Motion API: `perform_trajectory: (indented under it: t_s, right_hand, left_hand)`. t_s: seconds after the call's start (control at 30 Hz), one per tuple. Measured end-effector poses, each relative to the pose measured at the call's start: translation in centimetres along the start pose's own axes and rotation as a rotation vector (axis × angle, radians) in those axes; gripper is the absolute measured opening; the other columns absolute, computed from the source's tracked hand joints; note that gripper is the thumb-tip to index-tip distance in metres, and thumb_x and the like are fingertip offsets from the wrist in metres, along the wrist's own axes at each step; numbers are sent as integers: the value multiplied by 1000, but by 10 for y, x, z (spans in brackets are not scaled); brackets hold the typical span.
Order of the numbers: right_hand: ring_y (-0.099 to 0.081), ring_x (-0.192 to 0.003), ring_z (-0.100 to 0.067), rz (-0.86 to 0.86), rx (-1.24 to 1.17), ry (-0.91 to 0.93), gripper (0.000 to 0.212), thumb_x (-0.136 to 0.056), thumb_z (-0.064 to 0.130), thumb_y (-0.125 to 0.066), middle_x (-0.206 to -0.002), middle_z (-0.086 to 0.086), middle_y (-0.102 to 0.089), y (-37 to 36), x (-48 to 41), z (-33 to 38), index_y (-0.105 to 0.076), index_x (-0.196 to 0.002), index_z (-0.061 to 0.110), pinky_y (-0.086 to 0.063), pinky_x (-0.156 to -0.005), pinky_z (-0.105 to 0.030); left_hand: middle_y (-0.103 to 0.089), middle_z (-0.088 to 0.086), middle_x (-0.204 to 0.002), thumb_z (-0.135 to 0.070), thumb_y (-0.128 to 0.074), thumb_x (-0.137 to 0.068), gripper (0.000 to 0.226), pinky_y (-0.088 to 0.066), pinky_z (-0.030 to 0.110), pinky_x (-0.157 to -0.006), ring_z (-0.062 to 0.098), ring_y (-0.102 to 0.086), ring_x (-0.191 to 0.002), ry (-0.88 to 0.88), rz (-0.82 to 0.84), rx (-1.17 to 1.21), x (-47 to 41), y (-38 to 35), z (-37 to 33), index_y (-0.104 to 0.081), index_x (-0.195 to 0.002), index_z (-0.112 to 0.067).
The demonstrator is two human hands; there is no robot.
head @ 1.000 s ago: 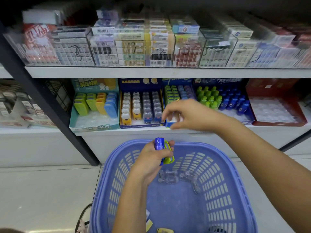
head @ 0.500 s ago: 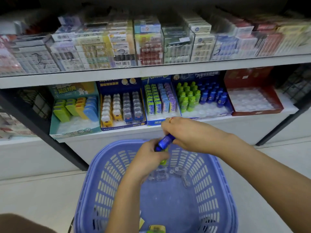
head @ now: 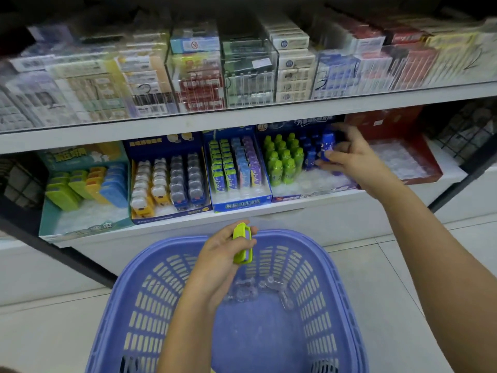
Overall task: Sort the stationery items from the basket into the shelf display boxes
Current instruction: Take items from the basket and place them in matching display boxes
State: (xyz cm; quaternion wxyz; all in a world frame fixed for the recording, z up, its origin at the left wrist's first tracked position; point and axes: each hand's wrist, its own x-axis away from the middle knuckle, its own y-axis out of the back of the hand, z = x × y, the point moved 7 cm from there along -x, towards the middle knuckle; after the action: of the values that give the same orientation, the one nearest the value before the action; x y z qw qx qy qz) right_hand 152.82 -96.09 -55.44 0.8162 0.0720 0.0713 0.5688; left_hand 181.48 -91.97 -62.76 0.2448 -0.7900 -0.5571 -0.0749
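My right hand [head: 355,160] holds a small blue bottle-shaped item [head: 327,146] upright over the blue side of a dark blue display box [head: 309,196] on the lower shelf. That box has green bottles [head: 283,160] on its left and blue ones on its right. My left hand [head: 223,254] grips a lime green flat item [head: 242,246] above the far rim of the purple basket [head: 139,305]. Some clear plastic pieces [head: 250,292] lie on the basket floor.
Left of the bottle box stand further display boxes: one with green, blue and purple packs [head: 236,168], one with small bus-shaped items [head: 166,181], a teal one with flat coloured items [head: 83,189]. A red box [head: 398,160] stands at the right. The upper shelf [head: 242,119] carries stacked packets.
My right hand took the blue item from my left hand and carried it up and right to the bottle box. My left hand stayed over the basket, keeping the green item.
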Motion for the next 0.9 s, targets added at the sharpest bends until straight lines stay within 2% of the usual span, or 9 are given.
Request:
perform_trajectory:
  t_s: [0.03,0.13,0.17,0.27,0.33,0.47,0.6,0.77,0.9]
  right_hand:
    - [-65,-81,-34,-63,127,21,37,-90,4,-58,-90,-13,-58,8,-3,0,-42,-116,26,-55,-79,-47]
    - [-56,-78,-22,-225,335,96,29,-86,17,-66,-90,-7,-58,25,-11,-1,-42,-102,20,-45,-59,-8]
    - [-54,-78,-18,-256,391,125,29,-85,19,-68,-89,-4,-56,28,-12,-2,-44,-102,17,-39,-56,-3]
    - [-53,-89,-18,-243,567,203,33,-84,17,-68,-95,-4,-57,29,-11,-7,-55,-113,10,-38,-72,-14]
    - [-51,-95,-21,-221,679,230,36,-86,15,-65,-98,-6,-61,27,-10,-9,-57,-121,16,-39,-80,-26]
    - [-48,-104,-27,-236,865,252,29,-80,17,-70,-94,-4,-68,23,-13,-14,-64,-108,19,-35,-97,-44]
    - [-45,-110,-26,-199,970,217,29,-76,22,-75,-92,-4,-66,25,-22,-21,-66,-103,19,-23,-96,-36]
    - [-41,-106,-29,-223,1029,133,28,-67,31,-80,-93,-5,-64,26,-33,-22,-70,-92,24,-25,-86,-37]
    - [-38,-109,-33,-220,1137,32,36,-67,33,-81,-104,-13,-56,26,-35,-20,-69,-99,22,-28,-86,-38]
  left_hand:
    - [-73,-2,-92,7,-54,-85,30,-46,22,-70,9,-61,-83,7,-6,32,-3,1,1,-65,-106,-12]
    - [-73,-1,-92,7,-55,-84,30,-46,18,-63,8,-62,-80,26,-15,108,-9,3,4,-66,-107,-10]
    - [-73,0,-92,7,-56,-83,31,-46,18,-62,8,-62,-80,32,-18,125,-11,4,5,-66,-107,-10]
    - [-73,1,-93,8,-56,-83,32,-47,17,-61,7,-63,-79,44,-19,154,-15,4,8,-65,-109,-8]
    - [-73,1,-92,8,-55,-83,32,-48,16,-57,6,-64,-75,48,-13,163,-17,3,10,-65,-109,-7]
    - [-74,0,-90,9,-54,-84,32,-48,15,-55,2,-64,-69,51,-3,159,-19,0,12,-64,-110,-6]
    - [-74,-1,-90,9,-54,-85,33,-48,15,-57,5,-63,-74,56,-1,160,-19,1,12,-64,-112,-7]
    - [-72,0,-93,8,-55,-85,35,-46,18,-62,8,-61,-78,56,0,169,-17,2,10,-62,-115,-6]
    - [-69,4,-90,-1,-62,-78,43,-52,16,-64,9,-63,-78,6,29,250,-12,-2,2,-60,-119,-10]
